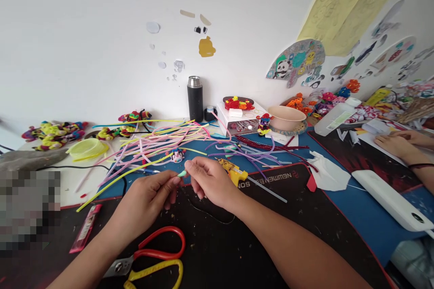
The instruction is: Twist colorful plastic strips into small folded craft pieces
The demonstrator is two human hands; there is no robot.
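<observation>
While both my forearms slant inward from the near side, my left hand [149,198] and right hand [212,180] meet just left of the yellow glue gun [237,174], backs up and fingers curled. Each thumb and forefinger is clamped together on one small pale-green piece [182,174], which sits between my fingertips, left of that glue gun. Under the glue gun, the black mat [210,262] reads "NEWMEN", with "SON" partly covered beside it; right of the gun and beyond, the clear bottle [339,117] carries a label too small for me to read. I count one pair of scissors [149,254], nearer me and left of the gun, with one red handle loop and one yellow; one pink packet [86,230] farther left; one black flask [195,101] beyond it. Two little figures stand out past the gun, a white-faced one [177,156] to its left and a colourful one [264,124] to its right. The fuzzy stems [162,137] beyond, to its left, overlap too much to count.
</observation>
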